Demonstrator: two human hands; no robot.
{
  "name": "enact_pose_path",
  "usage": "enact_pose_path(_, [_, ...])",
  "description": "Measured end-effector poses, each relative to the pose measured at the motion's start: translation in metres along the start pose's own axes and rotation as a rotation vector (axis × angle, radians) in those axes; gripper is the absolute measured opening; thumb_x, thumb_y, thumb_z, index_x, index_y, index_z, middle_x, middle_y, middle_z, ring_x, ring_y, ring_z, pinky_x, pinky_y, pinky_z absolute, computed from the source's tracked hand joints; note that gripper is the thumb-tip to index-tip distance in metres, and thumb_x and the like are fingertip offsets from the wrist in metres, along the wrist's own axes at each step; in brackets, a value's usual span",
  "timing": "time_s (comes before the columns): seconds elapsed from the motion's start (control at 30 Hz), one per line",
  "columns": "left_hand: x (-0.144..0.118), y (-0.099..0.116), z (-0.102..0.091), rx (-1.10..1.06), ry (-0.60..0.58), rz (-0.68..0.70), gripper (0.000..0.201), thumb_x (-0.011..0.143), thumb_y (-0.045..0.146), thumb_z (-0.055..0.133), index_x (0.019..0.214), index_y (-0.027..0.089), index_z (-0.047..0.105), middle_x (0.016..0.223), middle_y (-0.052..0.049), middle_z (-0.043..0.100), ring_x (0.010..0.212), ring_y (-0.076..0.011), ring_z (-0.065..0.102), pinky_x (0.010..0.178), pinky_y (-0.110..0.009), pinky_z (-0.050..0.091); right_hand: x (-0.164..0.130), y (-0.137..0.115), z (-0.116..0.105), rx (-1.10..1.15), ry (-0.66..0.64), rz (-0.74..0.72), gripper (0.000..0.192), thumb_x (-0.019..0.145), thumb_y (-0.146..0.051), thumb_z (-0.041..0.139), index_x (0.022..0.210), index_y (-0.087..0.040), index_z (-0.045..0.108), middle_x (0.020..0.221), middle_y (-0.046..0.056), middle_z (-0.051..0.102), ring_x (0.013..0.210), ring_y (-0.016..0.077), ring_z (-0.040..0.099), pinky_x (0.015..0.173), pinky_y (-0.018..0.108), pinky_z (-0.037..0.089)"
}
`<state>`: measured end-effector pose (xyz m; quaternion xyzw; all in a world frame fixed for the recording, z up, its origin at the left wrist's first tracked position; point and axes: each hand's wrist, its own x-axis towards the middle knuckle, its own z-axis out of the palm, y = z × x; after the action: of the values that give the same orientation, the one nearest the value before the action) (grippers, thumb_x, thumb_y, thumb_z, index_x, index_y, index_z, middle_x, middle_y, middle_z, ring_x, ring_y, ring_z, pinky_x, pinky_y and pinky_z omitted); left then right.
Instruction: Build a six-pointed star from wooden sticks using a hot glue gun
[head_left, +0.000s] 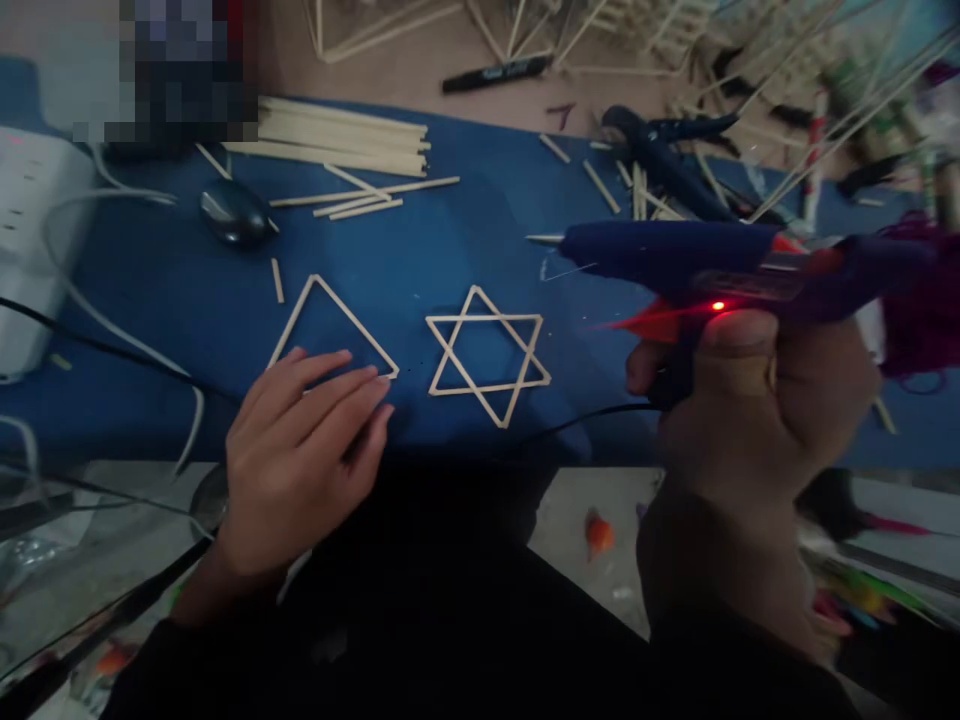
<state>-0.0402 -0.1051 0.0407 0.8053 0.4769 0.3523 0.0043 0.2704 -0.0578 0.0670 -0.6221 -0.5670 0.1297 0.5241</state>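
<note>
At lower left of the frame, the left hand lies flat, fingers together, on the bottom edge of a stick triangle on the blue mat. At right, the right hand grips a blue glue gun, fingers wrapped around its handle, nozzle pointing left. A stick star lies at centre, between both hands.

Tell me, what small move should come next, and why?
Probably swing the glue gun in the right hand left to the stick triangle: its nozzle hangs above the cloth, away from any joint, while the left hand presses the triangle's lower edge.
</note>
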Motion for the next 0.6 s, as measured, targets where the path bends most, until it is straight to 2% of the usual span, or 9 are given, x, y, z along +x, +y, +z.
enact_pose_path(0.1, [-0.008,-0.007,-0.004,0.071,-0.020,-0.007,0.024,0.105,0.011,0.080,0.125,0.025,0.083,0.122,-0.005,0.091,0.117,-0.0334,0.088,0.115,-0.057,0.069,0.006,0.025,-0.005,0.128,0.128,0.027,0.057,0.095,-0.078,0.079,0.098,-0.022,0.069,0.081,-0.001,0.066,0.047,0.0113,0.051,0.044,0.030,0.039])
enact_pose_path(0.2, [-0.009,-0.014,-0.002,0.097,0.014,0.037,0.025,0.107,0.004,0.074,0.121,0.023,0.082,0.112,-0.004,0.091,0.107,-0.0275,0.089,0.110,-0.047,0.071,0.008,0.050,-0.011,0.018,0.084,0.216,0.040,0.093,-0.060,0.078,0.093,-0.022,0.069,0.074,-0.001,0.065,0.059,0.0141,0.057,0.057,0.031,0.045])
enact_pose_path(0.3, [-0.006,-0.020,0.004,0.153,0.066,0.111,0.024,0.108,0.002,0.071,0.121,0.019,0.081,0.104,-0.005,0.089,0.093,-0.0245,0.087,0.100,-0.040,0.072,0.007,0.066,-0.011,-0.036,0.064,0.296,0.045,0.086,-0.065,0.078,0.099,-0.022,0.073,0.084,0.003,0.074,0.073,0.0195,0.065,0.067,0.034,0.053])
enact_pose_path(0.43, [0.000,-0.024,0.013,0.226,0.130,0.191,0.020,0.108,0.001,0.068,0.117,0.013,0.081,0.096,-0.008,0.086,0.084,-0.0252,0.084,0.084,-0.036,0.070,0.003,0.074,-0.011,-0.022,-0.002,0.300,0.049,0.081,-0.066,0.082,0.106,-0.025,0.075,0.096,0.008,0.080,0.086,0.0266,0.073,0.079,0.042,0.062])
enact_pose_path(0.5, [0.002,-0.021,0.014,0.227,0.171,0.220,0.021,0.108,-0.001,0.068,0.117,0.012,0.081,0.096,-0.009,0.086,0.086,-0.0254,0.085,0.085,-0.036,0.071,0.000,0.081,-0.015,-0.097,-0.014,0.286,0.053,0.081,-0.065,0.085,0.114,-0.025,0.077,0.101,0.009,0.082,0.088,0.0290,0.075,0.084,0.046,0.063])
enact_pose_path(0.6, [0.005,-0.008,0.013,0.179,0.238,0.244,0.025,0.106,-0.004,0.069,0.120,0.013,0.080,0.099,-0.008,0.087,0.090,-0.0241,0.086,0.090,-0.035,0.072,-0.007,0.090,-0.023,-0.283,0.012,0.242,0.072,0.081,-0.065,0.086,0.136,-0.019,0.076,0.105,0.013,0.081,0.087,0.0309,0.073,0.090,0.055,0.065])
